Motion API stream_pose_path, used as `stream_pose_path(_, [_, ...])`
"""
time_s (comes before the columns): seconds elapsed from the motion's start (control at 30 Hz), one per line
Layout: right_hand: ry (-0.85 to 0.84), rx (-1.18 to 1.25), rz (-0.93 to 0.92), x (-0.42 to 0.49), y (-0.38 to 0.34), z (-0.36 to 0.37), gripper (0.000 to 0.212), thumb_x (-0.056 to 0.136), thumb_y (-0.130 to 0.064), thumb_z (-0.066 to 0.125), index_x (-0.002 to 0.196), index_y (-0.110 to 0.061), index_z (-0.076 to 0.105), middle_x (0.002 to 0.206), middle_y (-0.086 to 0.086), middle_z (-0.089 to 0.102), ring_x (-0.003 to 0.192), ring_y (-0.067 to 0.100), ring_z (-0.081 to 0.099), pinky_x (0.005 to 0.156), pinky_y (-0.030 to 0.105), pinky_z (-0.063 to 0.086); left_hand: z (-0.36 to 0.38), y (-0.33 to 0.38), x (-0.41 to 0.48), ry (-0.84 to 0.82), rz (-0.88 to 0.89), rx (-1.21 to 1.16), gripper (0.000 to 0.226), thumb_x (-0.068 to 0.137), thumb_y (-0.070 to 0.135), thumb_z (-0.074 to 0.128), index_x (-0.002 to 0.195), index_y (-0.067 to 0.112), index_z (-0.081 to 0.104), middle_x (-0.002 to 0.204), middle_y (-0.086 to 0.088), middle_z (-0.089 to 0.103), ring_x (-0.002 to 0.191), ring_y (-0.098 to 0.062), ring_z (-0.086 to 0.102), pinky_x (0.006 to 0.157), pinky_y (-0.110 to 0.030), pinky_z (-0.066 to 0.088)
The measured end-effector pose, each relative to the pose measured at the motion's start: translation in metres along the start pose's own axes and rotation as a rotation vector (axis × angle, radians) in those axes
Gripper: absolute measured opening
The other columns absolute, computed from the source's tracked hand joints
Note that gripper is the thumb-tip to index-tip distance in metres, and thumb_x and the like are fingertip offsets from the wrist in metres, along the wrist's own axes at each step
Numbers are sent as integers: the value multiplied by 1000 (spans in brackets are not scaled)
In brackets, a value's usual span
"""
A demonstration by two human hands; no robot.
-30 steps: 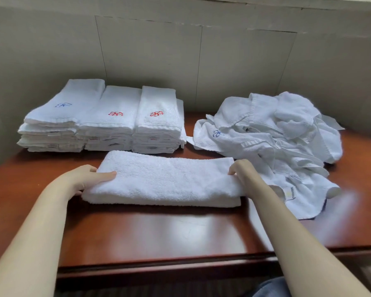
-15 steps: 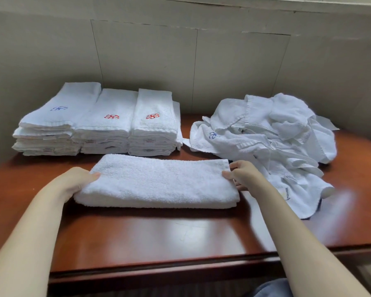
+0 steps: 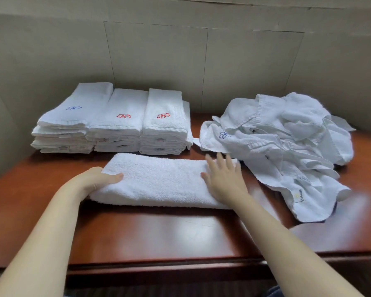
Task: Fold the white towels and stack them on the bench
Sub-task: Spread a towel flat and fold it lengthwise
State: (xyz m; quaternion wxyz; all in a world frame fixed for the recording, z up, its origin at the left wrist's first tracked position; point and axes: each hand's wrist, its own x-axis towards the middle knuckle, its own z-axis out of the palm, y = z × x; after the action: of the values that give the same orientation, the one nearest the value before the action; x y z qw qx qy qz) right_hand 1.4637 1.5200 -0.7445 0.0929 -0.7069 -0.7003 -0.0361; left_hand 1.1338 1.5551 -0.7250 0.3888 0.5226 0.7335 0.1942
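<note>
Where the bench (image 3: pixel 159 236) meets the lower edge of the frame, its front lip runs off both sides and a dark blue scrap at bottom right is too cropped to identify. At centre the folded towel (image 3: pixel 159 181) lies lengthwise. The left hand (image 3: pixel 99 179) grips its left end, thumb on top, fingers tucked beneath and hidden. The right hand (image 3: pixel 223 179) rests flat on the right end, fingers (image 3: pixel 220 160) straight and spread, slightly blurred. Farther back, upper left, stand three stacks of folded towels (image 3: pixel 116 123); upper right sprawls the unfolded pile (image 3: pixel 283 146), its label text unreadable.
</note>
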Motion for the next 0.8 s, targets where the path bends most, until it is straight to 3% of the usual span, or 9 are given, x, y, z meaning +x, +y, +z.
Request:
stream_pose_path(0.07, [-207, 86, 54, 4, 3, 5, 58, 98, -52, 19, 150, -28, 17, 159, 8, 10, 146, 28, 3, 114, 55, 2, 3, 1, -3, 1, -12, -84, 60, 83, 41, 70, 127, 4, 54, 92, -1, 60, 79, -16, 59, 61, -27, 43])
stream_pose_path(0.13, [-238, 122, 76, 7, 7, 7, 61, 96, -57, 17, 150, -30, 18, 159, 7, 11, 147, 28, 1, 114, 55, 0, 5, 2, -5, 1, -21, -144, 51, 84, 38, 70, 122, 6, 56, 85, 1, 60, 75, -14, 58, 58, -26, 42])
stream_pose_path(0.27, [-175, 148, 65, 5, 7, 5, 57, 96, -57, 22, 143, -28, 34, 154, 8, 26, 145, 30, 9, 114, 55, 2, 6, 3, -13, -24, -30, -254, 38, 84, 34, 71, 107, 6, 58, 92, -4, 66, 80, -19, 62, 64, -28, 45])
stream_pose_path(0.43, [86, 41, -64, -6, -22, -16, 42, 100, -43, 30, 135, -25, 46, 145, -1, 39, 141, 23, 19, 112, 60, 1, -7, 19, -34, 12, 58, -562, 25, 87, 21, 61, 107, 8, 65, 90, -9, 69, 79, -25, 63, 68, -31, 48])
stream_pose_path(0.5, [73, 198, -213, -12, -48, -25, 53, 97, -51, 36, 143, -26, 35, 151, -2, 32, 143, 20, 17, 113, 55, 1, -10, 29, -44, -24, 159, -697, 24, 87, 16, 57, 107, 7, 65, 97, -12, 67, 88, -26, 61, 73, -35, 48])
stream_pose_path(0.6, [-78, 453, -437, -31, -97, -31, 99, 79, -66, 55, 151, -27, 0, 155, -5, 21, 142, 20, 17, 113, 54, 9, -6, 50, -64, -11, 311, -720, 12, 84, 17, 61, 96, 16, 62, 95, -12, 56, 82, -24, 51, 63, -28, 46])
stream_pose_path(0.67, [-24, 550, -399, -44, -122, -27, 114, 72, -59, 67, 148, -34, -14, 152, -6, 30, 136, 22, 30, 110, 50, 20, 0, 62, -76, -40, 390, -717, 31, 72, 22, 67, 102, 19, 59, 100, -13, 56, 83, -24, 48, 61, -26, 44])
stream_pose_path(0.73, [154, 668, -233, -42, -133, -29, 96, 80, -36, 66, 150, -32, 1, 133, 2, 55, 117, 28, 51, 92, 39, 40, 6, 67, -81, -78, 437, -704, 57, 73, 27, 70, 126, 20, 51, 115, -7, 62, 85, -22, 56, 63, -27, 48])
stream_pose_path(0.8, [255, 854, -104, -33, -130, -40, 56, 86, -22, 58, 139, -28, 40, 113, 6, 68, 104, 28, 60, 79, 34, 46, 11, 66, -85, -112, 504, -737, 54, 88, 31, 62, 137, 21, 41, 109, -2, 64, 78, -15, 65, 61, -26, 51])
